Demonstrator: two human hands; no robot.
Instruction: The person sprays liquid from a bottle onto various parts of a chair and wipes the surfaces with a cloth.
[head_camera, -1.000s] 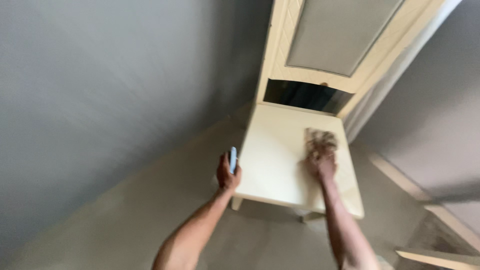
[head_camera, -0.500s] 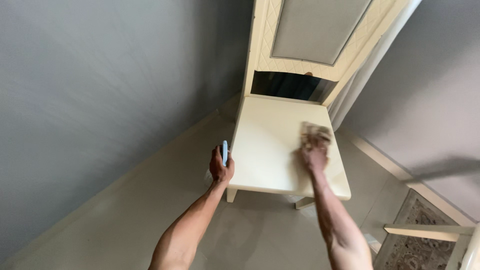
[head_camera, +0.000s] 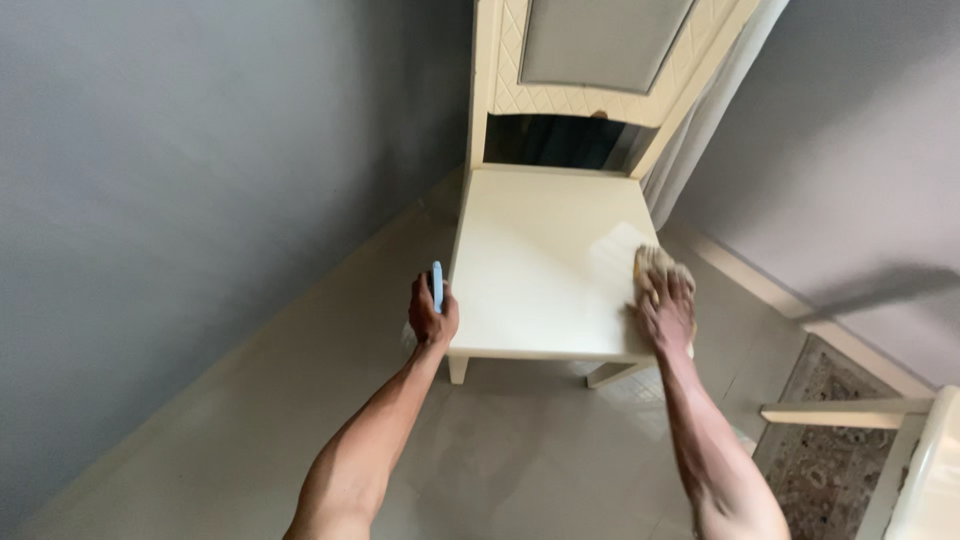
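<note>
Right hand (head_camera: 667, 305) slid cloth (head_camera: 655, 264) toward chair (head_camera: 540, 260) edge.

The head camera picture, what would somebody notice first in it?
First, the big cream-coloured wooden chair with a tall padded back, standing in the corner against the grey wall. Next, the right hand pressing a crumpled tan cloth on the seat's right edge. The left hand holds a small light-blue object at the seat's left front corner.
</note>
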